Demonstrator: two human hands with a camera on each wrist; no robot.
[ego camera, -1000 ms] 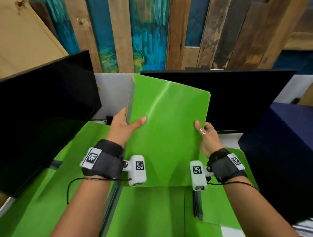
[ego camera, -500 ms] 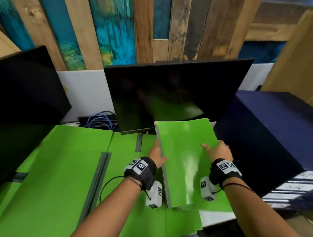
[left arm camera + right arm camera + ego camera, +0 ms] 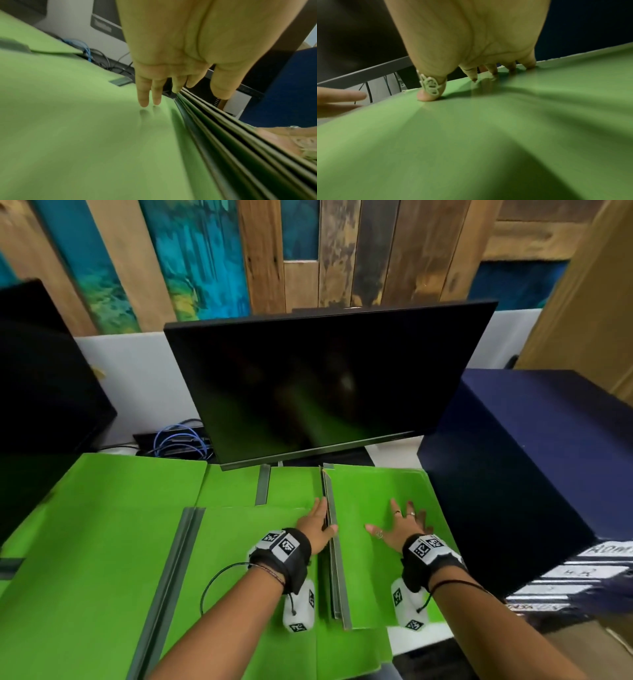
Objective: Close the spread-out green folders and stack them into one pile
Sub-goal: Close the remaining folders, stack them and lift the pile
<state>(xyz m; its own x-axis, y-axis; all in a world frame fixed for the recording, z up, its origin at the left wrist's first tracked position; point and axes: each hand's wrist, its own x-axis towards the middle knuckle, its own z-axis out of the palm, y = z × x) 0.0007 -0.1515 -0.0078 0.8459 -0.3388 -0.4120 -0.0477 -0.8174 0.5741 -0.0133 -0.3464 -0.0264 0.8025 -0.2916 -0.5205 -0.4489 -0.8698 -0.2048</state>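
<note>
— Where does the closed pile sit?

— The stack of closed folders (image 3: pixel 373 546) lies flat at the right of the desk, just in front of the monitor (image 3: pixel 318 385) and beside the dark blue box (image 3: pixel 534 460). Its grey spines (image 3: pixel 337 577) face left, several layers of them (the left wrist view shows the edges fanned one over another).

— And the right hand?

— The right hand (image 3: pixel 399 529) lies on the top cover, fingers straight and spread, the fingertips (image 3: pixel 474 79) and the ringed thumb pressing the green surface.

— The left?

— The left hand (image 3: pixel 317 525) is set against the spine side of the pile, fingers straight and close together. Two fingertips (image 3: pixel 143 100) touch the open folder (image 3: pixel 246 559) beneath; the others meet the stacked edges, and the thumb reaches over the top.

— What else is spread out?

— Another open folder (image 3: pixel 96 535) lies to the left, its grey spine (image 3: pixel 171 577) running toward the viewer, and a further green sheet (image 3: pixel 233 484) lies behind, under the monitor's edge. Blue cables (image 3: pixel 180 440) coil at the back, left of the monitor.
</note>
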